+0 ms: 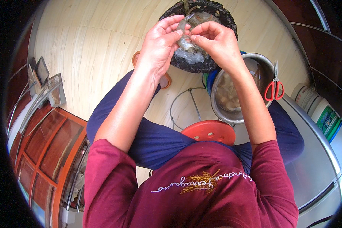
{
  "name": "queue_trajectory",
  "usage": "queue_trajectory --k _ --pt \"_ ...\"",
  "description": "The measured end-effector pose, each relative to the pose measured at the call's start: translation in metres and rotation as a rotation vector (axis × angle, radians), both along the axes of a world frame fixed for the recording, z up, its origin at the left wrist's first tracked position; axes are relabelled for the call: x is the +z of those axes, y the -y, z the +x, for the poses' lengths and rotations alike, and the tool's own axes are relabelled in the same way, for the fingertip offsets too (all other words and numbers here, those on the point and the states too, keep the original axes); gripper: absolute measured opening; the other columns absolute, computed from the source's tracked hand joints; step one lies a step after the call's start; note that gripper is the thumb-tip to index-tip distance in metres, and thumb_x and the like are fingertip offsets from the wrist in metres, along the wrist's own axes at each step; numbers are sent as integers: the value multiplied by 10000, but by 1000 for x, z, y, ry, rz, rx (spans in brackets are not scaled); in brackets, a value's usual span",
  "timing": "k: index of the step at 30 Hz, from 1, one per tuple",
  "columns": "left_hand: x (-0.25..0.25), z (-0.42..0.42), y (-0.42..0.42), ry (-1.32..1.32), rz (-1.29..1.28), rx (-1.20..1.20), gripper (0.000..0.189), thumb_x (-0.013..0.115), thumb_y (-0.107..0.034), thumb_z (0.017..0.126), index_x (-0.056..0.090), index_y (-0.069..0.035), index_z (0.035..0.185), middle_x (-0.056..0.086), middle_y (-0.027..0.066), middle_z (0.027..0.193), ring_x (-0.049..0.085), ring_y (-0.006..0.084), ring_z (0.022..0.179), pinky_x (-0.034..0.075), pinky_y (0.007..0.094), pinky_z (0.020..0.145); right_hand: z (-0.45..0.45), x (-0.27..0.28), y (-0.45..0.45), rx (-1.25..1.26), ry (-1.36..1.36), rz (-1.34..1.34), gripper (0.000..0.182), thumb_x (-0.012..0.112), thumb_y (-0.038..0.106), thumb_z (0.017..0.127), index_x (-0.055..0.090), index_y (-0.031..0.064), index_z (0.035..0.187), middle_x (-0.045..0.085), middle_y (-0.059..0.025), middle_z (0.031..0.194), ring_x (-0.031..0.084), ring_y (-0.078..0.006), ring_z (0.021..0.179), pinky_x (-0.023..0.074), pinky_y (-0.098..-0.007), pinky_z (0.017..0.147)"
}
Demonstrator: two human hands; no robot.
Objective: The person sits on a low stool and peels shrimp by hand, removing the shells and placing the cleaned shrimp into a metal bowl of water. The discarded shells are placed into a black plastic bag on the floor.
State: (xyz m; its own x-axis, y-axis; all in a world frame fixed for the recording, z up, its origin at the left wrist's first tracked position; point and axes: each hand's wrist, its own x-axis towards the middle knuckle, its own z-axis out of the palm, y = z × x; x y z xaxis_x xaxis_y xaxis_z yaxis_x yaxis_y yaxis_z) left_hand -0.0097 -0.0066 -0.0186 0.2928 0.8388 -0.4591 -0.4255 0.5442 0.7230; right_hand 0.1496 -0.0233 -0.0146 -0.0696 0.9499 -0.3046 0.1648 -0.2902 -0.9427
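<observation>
A raw shrimp (182,25), greyish and translucent, is held in my left hand (166,38) between thumb and fingers. My right hand (216,38) has its thumb and forefinger pinched together beside the shrimp; whether something small is between them cannot be told. Both hands are above a bin lined with a black plastic bag (230,21), which holds shrimp shells and clear plastic. Under my right forearm stands a metal pot (216,109) with shrimp and liquid in it, partly hidden by the arm. Red-handled scissors (274,85) rest at the pot's right rim, blades pointing away.
A red plastic stool seat (211,131) and a round metal wire stand (172,114) are between my legs. At the right lies a silver appliance (307,148), with plastic buckets (327,119) beyond it. A red-framed cabinet (54,142) is at the left.
</observation>
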Motion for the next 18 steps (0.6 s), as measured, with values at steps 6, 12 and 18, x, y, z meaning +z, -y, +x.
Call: queue_trajectory --k 6,12,18 --pt "-2 -1 0 5 -2 -24 437 539 70 778 442 38 1203 550 128 1055 560 167 970 467 258 838 1 -3 -3 46 -85 -2 133 651 79 733 614 5 838 666 -71 816 624 -107 758 501 -242 693" --pt "-1 -2 0 -68 16 -56 530 604 108 705 438 42 1205 575 129 1009 591 174 901 491 262 804 -1 2 -7 104 69 84 183 680 111 719 593 -6 830 663 -92 824 623 -109 734 506 -245 679" --pt "-4 -7 -2 -67 12 -84 498 583 82 740 435 43 1214 561 145 1051 573 181 922 479 290 837 8 -4 -7 1 -235 -149 189 657 98 754 549 -6 868 628 -69 789 619 -131 716 506 -236 655"
